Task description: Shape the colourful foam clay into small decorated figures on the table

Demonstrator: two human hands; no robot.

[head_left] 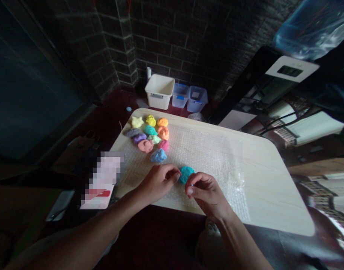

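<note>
A teal lump of clay lies on a sheet of bubble wrap near the front edge of a pale wooden table. My left hand has its fingers curled, the fingertips pressing the lump's left side. My right hand is curled too, pinching at the lump's right lower edge. Several coloured clay lumps sit grouped at the table's far left, with a blue one closest to my hands.
A white bin and two clear plastic boxes stand on the floor by the dark brick wall. A blurred-out card or booklet lies at the table's left edge. A white appliance with cables is at right.
</note>
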